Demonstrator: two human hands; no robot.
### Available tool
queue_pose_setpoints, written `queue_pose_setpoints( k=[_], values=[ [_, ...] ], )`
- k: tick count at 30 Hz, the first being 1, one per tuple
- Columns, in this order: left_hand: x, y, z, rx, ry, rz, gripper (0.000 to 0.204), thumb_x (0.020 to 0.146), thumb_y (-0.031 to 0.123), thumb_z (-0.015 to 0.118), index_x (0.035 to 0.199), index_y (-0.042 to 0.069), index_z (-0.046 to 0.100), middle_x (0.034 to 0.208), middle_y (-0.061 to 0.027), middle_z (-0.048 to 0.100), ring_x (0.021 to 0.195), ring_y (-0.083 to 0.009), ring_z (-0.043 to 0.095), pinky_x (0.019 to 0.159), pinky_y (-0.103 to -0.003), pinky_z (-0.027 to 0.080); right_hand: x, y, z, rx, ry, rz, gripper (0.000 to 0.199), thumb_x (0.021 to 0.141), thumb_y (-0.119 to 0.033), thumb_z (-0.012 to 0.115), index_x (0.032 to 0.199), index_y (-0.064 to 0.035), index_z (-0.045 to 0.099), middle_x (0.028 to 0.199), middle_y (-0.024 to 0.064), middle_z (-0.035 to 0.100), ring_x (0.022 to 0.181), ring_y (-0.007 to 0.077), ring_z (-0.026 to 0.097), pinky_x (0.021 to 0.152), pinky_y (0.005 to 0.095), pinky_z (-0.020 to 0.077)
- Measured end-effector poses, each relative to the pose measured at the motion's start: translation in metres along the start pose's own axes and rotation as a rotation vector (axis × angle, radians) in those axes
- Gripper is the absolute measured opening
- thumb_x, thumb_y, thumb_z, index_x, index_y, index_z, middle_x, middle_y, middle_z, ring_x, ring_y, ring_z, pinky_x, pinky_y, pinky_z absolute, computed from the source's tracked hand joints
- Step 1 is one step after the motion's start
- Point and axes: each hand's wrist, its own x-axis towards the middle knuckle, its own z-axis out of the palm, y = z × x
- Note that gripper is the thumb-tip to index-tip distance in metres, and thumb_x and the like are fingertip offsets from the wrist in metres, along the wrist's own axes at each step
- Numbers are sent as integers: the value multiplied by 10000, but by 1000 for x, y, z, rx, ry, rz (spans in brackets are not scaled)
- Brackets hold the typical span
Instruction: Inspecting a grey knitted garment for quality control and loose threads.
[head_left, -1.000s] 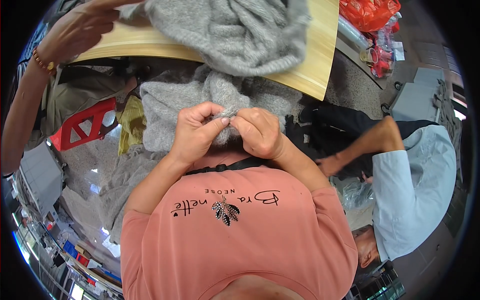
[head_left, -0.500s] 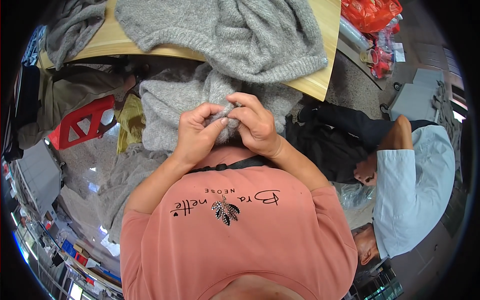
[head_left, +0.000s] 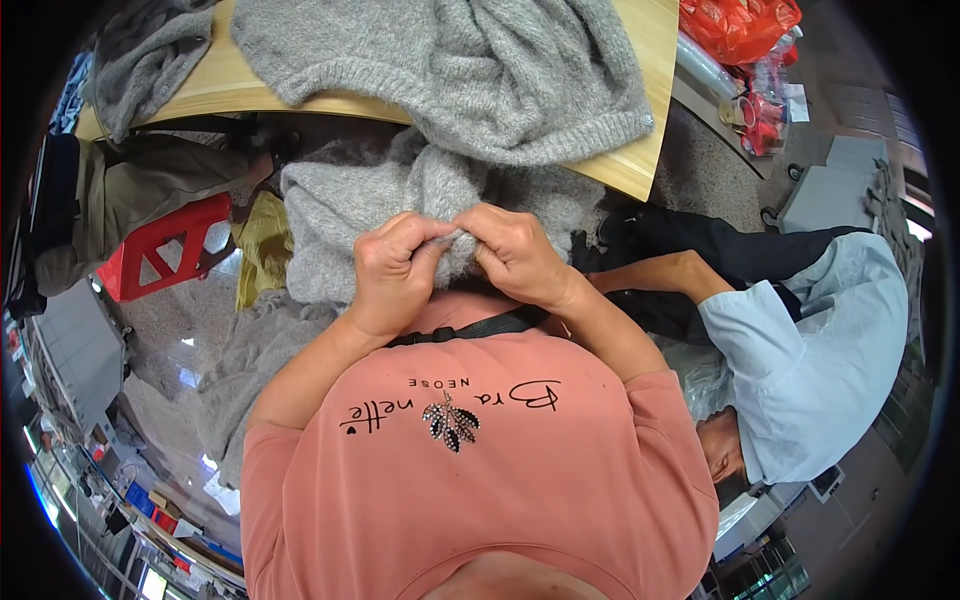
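Observation:
A fuzzy grey knit sweater (head_left: 340, 195) hangs from the table edge down over my lap. Close to my waist, my left hand (head_left: 395, 265) pinches a bit of its knit between thumb and curled fingers. My right hand (head_left: 515, 250) grips the same spot from the other side, and the two sets of fingertips meet. Whatever finer detail lies between the fingertips is hidden. Above my hands, more grey knitwear (head_left: 540, 70) with a ribbed edge is heaped on the table.
The light wooden table (head_left: 640, 165) has a corner to the right. A dark grey knit piece (head_left: 160, 60) drapes over its left side. A red plastic stool (head_left: 165, 245) and yellow bag (head_left: 263, 245) are at left. At right a person in a pale blue shirt (head_left: 830, 350) bends low.
My fingers have closed tighter and drawn together on the knit, with the fingertips now touching. The person at right has stretched an arm toward the dark cloth beside me.

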Motion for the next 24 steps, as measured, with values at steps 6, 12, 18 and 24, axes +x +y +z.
queue_pose_setpoints(
  k=[6,12,18,24],
  values=[
    [4,-1,2,120,41,224,163,653,-110,559,762,11,575,676,-109,570,577,-230,571,494,-281,447,-4,-8,6,161,129,181,124,677,16,479,778,6,551,672,170,531,579,315,538,515,352,419],
    [7,-1,6,132,125,328,180,645,-112,557,774,13,568,665,-103,562,564,-224,565,489,-280,443,-6,-9,16,1,315,29,144,634,45,501,768,4,533,651,148,512,557,300,529,484,354,411],
    [5,4,6,64,114,158,147,655,-95,560,752,16,560,661,-101,562,546,-210,554,478,-273,424,-2,-4,8,-213,276,-170,176,582,44,531,740,-28,505,603,107,455,525,282,506,455,359,401],
    [2,-4,9,81,119,146,120,688,-85,575,766,5,564,669,-77,567,537,-139,512,484,-236,393,-4,-4,17,-325,304,-138,147,574,20,540,694,-42,481,594,93,456,519,268,508,445,349,404]
  ],
)
